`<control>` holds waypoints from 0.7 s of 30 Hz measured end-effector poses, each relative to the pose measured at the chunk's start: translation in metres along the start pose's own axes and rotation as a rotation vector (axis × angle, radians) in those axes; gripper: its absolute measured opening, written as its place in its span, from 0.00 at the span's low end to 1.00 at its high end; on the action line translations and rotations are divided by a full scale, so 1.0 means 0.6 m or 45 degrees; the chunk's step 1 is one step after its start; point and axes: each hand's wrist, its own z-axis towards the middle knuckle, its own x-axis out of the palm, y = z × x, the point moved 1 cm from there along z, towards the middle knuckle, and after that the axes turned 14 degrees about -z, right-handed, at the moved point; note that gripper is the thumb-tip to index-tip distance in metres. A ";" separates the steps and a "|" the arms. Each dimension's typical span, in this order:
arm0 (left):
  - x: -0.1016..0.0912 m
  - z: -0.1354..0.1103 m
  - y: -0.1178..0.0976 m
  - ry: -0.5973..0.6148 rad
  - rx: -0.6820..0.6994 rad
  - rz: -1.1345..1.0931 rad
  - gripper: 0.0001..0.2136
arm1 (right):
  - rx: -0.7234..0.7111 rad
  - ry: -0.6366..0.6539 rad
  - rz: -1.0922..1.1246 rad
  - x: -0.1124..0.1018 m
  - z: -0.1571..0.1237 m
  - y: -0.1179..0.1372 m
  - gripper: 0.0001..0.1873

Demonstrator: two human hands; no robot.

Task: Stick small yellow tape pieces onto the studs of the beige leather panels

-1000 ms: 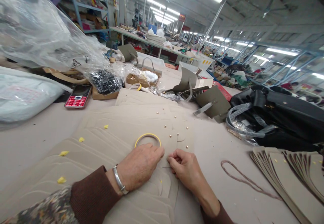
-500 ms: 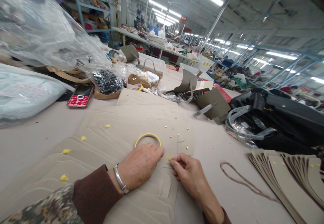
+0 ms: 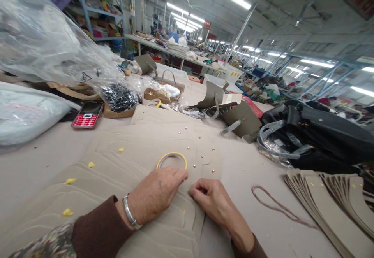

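My left hand (image 3: 156,190) is closed round the near side of a roll of yellow tape (image 3: 172,154), whose far rim shows beyond my knuckles. Under it lie overlapping beige bag panels (image 3: 140,164), spread in a fanned stack, some with small metal studs. Yellow tape bits (image 3: 67,212) stick to several panels on the left. My right hand (image 3: 214,201) is pinched, thumb against forefinger, low over the right part of the panels beside the left hand. Whatever sits between its fingertips is hidden.
A red-keyed phone (image 3: 87,114) lies at left by plastic-wrapped goods (image 3: 37,36). Olive bag parts (image 3: 242,120) and a black bag (image 3: 315,133) are at the back right. Nearer are a brown cord loop (image 3: 280,207) and stacked beige strips (image 3: 327,199).
My right hand has shifted slightly left and down, and the yellow bit at its fingertips is out of sight. My left hand has moved slightly left with the tape roll. The view has shifted a little.
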 end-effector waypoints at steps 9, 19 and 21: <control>0.005 -0.003 0.010 -0.160 0.104 -0.084 0.20 | -0.223 -0.320 0.217 -0.016 0.000 0.008 0.08; 0.011 -0.003 -0.004 -0.028 0.008 -0.023 0.19 | -0.553 -0.558 0.069 0.003 0.002 0.032 0.10; 0.012 -0.002 -0.004 -0.039 -0.025 -0.060 0.14 | -0.547 -0.655 0.009 0.008 0.001 0.033 0.10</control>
